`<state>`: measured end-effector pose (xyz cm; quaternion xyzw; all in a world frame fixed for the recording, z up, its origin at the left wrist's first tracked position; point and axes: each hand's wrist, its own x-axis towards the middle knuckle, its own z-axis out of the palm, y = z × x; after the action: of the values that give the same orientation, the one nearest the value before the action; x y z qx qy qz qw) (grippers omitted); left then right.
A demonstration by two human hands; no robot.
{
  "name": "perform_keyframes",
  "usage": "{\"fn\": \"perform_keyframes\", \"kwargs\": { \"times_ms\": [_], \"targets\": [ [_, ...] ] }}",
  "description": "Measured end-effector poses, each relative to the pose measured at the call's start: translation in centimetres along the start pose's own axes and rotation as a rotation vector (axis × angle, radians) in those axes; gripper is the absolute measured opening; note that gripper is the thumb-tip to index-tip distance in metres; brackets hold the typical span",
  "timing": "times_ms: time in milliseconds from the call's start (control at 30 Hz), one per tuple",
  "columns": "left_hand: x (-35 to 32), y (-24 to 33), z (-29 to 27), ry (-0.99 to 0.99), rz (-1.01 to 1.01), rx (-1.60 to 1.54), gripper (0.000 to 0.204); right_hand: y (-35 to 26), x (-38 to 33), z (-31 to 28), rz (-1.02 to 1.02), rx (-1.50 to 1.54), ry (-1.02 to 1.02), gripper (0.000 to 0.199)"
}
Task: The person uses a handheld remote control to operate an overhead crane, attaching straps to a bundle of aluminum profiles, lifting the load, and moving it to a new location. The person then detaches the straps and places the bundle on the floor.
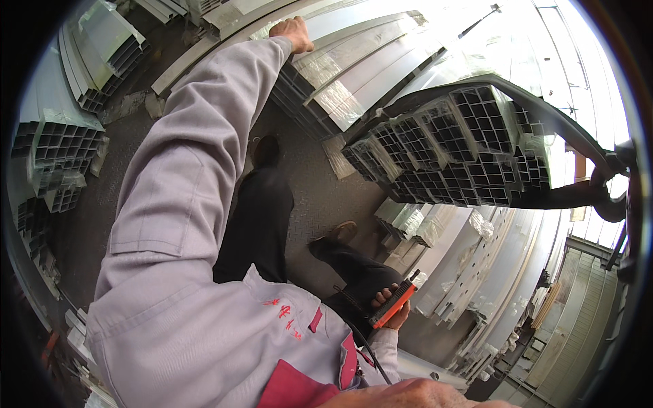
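Note:
My left arm, in a light grey sleeve, stretches forward. My left hand point(292, 34) is closed beside a stack of film-wrapped metal profiles point(360, 61); whether its curled fingers grip anything is hidden. Held low near my waist, my right hand point(396, 314) is wrapped round an orange and black handheld remote control point(393, 306) with a stubby tip. To the front right, a bundle of square metal tubes point(449, 139), open ends towards me, sits in a black lifting sling point(554, 112). That sling meets a dark hook point(605, 178) at the right.
More wrapped tube bundles point(61, 153) lie stacked at the left. Long metal profiles point(476, 265) lie at the right, below the slung bundle. Between the stacks runs a dark floor point(309, 197) where my shoes point(343, 232) stand. Wooden pieces lie near the stacks.

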<state>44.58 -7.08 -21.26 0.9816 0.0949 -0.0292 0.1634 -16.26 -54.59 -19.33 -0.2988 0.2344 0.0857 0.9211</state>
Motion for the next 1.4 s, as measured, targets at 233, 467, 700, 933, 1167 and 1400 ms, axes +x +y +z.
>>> {"fn": "perform_keyframes", "kwargs": {
  "times_ms": [233, 467, 700, 933, 1167, 1400],
  "targets": [
    [-7.7, -5.3, -2.0, -0.173, 0.091, -0.383, 0.086, 0.7, -0.7, 0.1, -0.048, 0.015, -0.018, 0.058],
    [-17.8, -16.9, -4.9, 0.013, 0.133, 0.005, 0.077, 0.7, -2.1, -1.8, -0.067, 0.023, -0.061, 0.056],
    [-17.1, -18.2, -4.1, -0.142, -0.003, 0.251, 0.083, 0.1, -1.4, 1.2, -0.157, -0.072, 0.240, 0.048],
    [-10.3, -9.1, 0.0, 0.053, 0.051, 0.208, 0.101, -0.7, 2.5, 6.2, -0.323, -0.058, 0.409, 0.036],
    [-6.7, -10.5, 0.2, -0.259, 0.041, -0.099, 0.088, -1.6, 2.8, 7.5, -0.382, -0.086, 0.444, 0.040],
    [-20.4, -16.6, -1.7, -0.485, -0.171, -0.655, 0.115, -1.6, 1.9, 7.4, -0.330, -0.099, 0.383, 0.042]
  ]
}}
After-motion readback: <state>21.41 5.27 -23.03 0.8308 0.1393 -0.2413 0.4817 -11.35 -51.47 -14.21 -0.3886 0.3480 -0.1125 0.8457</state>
